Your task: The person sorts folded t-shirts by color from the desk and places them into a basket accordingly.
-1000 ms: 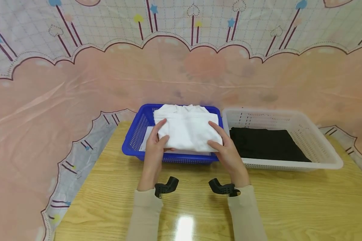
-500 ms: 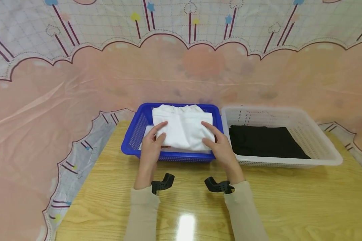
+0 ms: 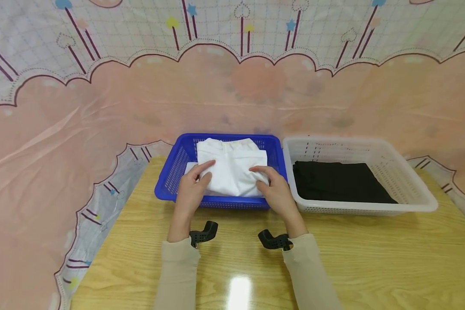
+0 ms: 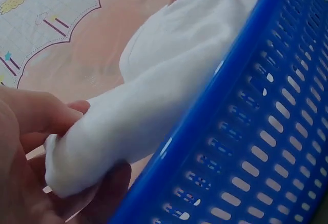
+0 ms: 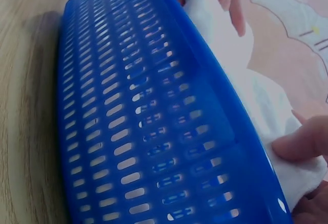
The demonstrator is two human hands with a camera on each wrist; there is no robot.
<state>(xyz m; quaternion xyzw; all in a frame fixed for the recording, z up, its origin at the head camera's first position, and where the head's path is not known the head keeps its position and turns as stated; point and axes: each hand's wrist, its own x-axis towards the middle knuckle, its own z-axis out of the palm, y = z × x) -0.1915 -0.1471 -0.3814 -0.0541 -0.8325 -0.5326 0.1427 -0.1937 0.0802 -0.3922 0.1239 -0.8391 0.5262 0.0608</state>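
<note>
A folded white garment with a gathered back edge lies low in the blue basket, its near side just inside the front rim. My left hand grips its left end, the thumb on top and fingers curled beneath, as the left wrist view shows. At the right end, my right hand pinches the cloth, with the thumb pressed on it in the right wrist view. Beneath it, at the left, shows the edge of another white cloth. The garment's underside is hidden.
Right beside the blue basket stands a white basket holding a folded black garment. Both baskets are on a wooden table. A patterned pink and white cloth hangs behind and along the left side.
Both hands have moved left and lowered the white garment further into the blue basket. The garment's front has come down close behind the rim, and the hands are closer together.
</note>
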